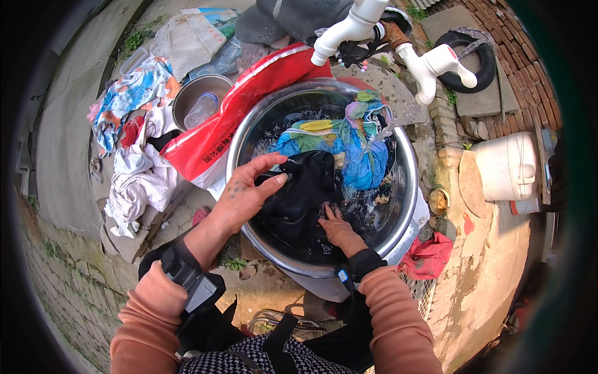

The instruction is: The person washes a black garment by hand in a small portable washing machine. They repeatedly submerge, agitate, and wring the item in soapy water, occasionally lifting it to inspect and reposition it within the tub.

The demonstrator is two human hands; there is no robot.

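A round metal basin [408,205] of water stands before me. In it lie a black garment [303,194] and, beyond it, a blue, green and yellow cloth [369,159]. My left hand [247,187] is over the basin's left side, thumb and forefinger pinching an edge of the black garment. My right hand [338,229] is at the water near the garment's lower right, fingers spread, with no clear hold on anything. Water runs from a white plastic tap [432,70] onto the colourful cloth. How much cloth lies under the water cannot be seen.
Another white tap [350,28] hangs over the basin's far side. To the left are a red plastic bag [205,145], a steel pot [180,105] with a plastic bottle, and piled pale clothes [142,182]. On the right are a red cloth [430,255], a white bucket [504,168] and a black tyre [486,70].
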